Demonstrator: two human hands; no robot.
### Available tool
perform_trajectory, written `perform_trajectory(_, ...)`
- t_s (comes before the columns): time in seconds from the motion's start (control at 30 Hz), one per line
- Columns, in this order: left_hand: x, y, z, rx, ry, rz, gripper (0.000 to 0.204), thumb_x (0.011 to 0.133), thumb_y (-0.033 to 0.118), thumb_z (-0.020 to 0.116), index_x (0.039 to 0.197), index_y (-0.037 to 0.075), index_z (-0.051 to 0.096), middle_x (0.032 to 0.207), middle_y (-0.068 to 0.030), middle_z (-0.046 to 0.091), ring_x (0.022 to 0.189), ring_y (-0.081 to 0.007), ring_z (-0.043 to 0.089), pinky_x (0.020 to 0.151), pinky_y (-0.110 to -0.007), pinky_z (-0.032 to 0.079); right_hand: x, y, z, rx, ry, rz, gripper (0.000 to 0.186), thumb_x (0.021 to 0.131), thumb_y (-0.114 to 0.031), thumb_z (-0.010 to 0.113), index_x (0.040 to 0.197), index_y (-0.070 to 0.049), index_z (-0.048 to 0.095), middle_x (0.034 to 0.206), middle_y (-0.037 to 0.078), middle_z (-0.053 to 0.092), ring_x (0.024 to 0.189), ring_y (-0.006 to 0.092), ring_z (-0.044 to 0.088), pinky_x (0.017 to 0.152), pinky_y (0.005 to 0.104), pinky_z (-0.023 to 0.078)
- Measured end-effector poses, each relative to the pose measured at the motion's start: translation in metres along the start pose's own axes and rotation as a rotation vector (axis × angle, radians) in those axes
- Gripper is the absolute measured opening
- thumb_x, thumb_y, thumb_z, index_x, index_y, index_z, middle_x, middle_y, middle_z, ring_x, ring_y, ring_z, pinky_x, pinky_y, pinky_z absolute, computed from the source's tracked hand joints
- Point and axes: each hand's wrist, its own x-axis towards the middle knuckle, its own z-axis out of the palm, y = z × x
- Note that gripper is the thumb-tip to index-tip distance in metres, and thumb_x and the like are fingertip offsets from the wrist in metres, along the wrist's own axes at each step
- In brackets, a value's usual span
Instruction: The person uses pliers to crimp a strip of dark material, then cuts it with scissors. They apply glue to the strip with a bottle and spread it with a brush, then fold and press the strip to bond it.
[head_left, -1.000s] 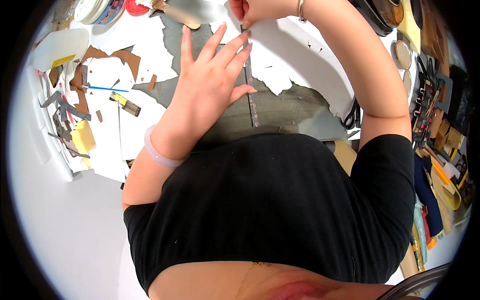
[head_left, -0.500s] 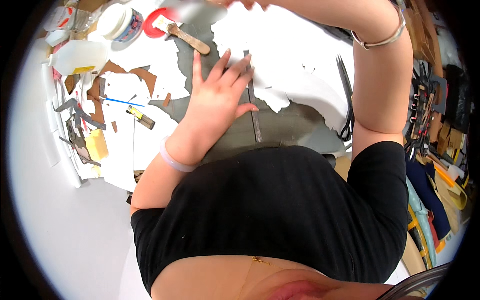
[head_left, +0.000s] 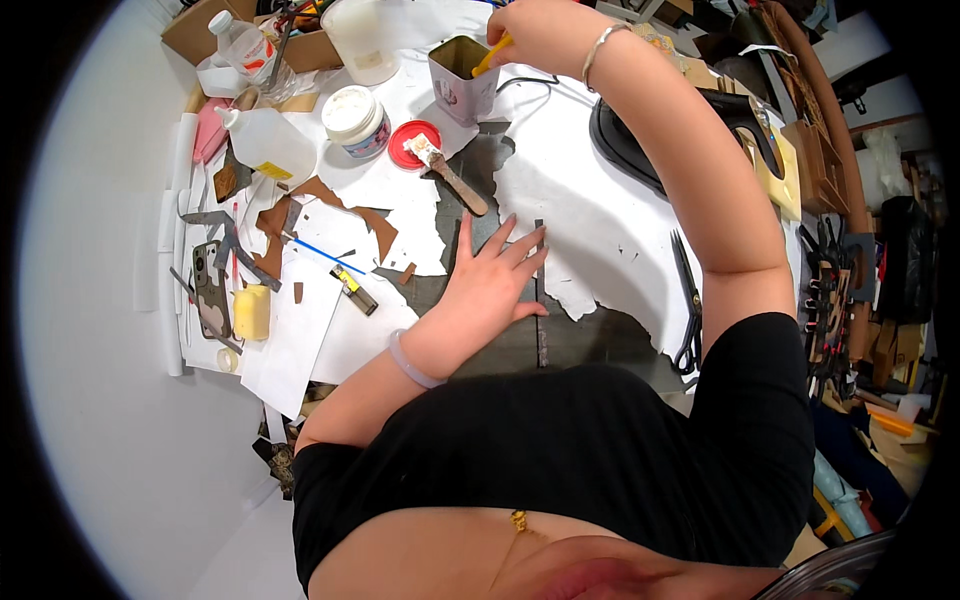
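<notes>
Dark strip (head_left: 541,345) lies lengthwise on a dark grey sheet (head_left: 610,345), straight in front of the person, with its upper part just beside torn white paper (head_left: 575,215). The left hand (head_left: 488,297) is spread palm down at the strip's left side, grasping nothing; its thumb tip and nearest fingertips reach the strip, though whether they press on it cannot be told. The right hand (head_left: 540,38) is stretched far forward, its fingers closed around a yellow stick (head_left: 487,62) whose lower end dips into the mouth of a square grey tin (head_left: 465,103).

Left of the tin stands an open white tub (head_left: 358,122). Beside the tub lies a red lid (head_left: 402,152), and a wooden spatula (head_left: 462,187) with white paste on its end rests across it, its handle pointing toward the left hand. Farther left are a clear bottle (head_left: 272,147), brown scraps (head_left: 378,232), a blue rod (head_left: 328,254) and a lighter (head_left: 354,291). Black scissors (head_left: 688,300) lie to the right, near the right forearm.
</notes>
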Motion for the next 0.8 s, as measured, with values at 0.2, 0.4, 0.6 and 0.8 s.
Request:
perform_trajectory(0.2, -0.001, 0.001, -0.002, -0.008, 0.007, 0.014, 0.071, 0.074, 0.047, 0.084, 0.133, 0.013, 0.065, 0.151, -0.0013, 0.051, 0.145, -0.0319, 0.042, 0.118, -0.074, 0.018, 0.027, 0.033, 0.015, 0.166, 0.016, -0.173, 0.029, 0.086, -0.034, 0.073, 0.093, -0.007, 0.081, 0.092, 0.019, 0.074, 0.09, 0.0378, 0.071, 0.082, 0.0463, 0.055)
perform_trajectory(0.4, -0.001, 0.0, -0.002, 0.02, 0.028, 0.012, 0.074, 0.072, 0.047, 0.085, 0.135, 0.013, 0.064, 0.151, -0.001, 0.052, 0.145, -0.0318, 0.043, 0.117, -0.074, 0.02, -0.026, 0.006, -0.028, 0.239, 0.323, -0.032, 0.027, 0.088, -0.028, 0.07, 0.097, -0.003, 0.078, 0.094, 0.021, 0.073, 0.09, 0.0378, 0.07, 0.082, 0.0428, 0.055)
perform_trajectory(0.6, -0.005, -0.001, 0.003, 0.04, 0.016, -0.014, 0.074, 0.074, 0.045, 0.083, 0.138, 0.014, 0.062, 0.151, -0.0003, 0.052, 0.145, -0.0304, 0.043, 0.117, -0.074, 0.018, -0.109, -0.024, -0.044, 0.368, 0.643, 0.144, 0.018, 0.093, -0.009, 0.067, 0.106, 0.0, 0.075, 0.099, 0.017, 0.073, 0.092, 0.0329, 0.07, 0.085, 0.0368, 0.054)
perform_trajectory(0.8, -0.001, 0.001, 0.005, 0.032, -0.022, -0.036, 0.07, 0.077, 0.044, 0.082, 0.137, 0.013, 0.063, 0.152, 0.0007, 0.052, 0.145, -0.0287, 0.042, 0.119, -0.071, 0.019, -0.207, 0.055, 0.016, 0.42, 0.472, -0.051, 0.023, 0.1, 0.002, 0.063, 0.12, -0.002, 0.074, 0.112, 0.007, 0.075, 0.105, 0.0158, 0.068, 0.092, 0.0259, 0.052)
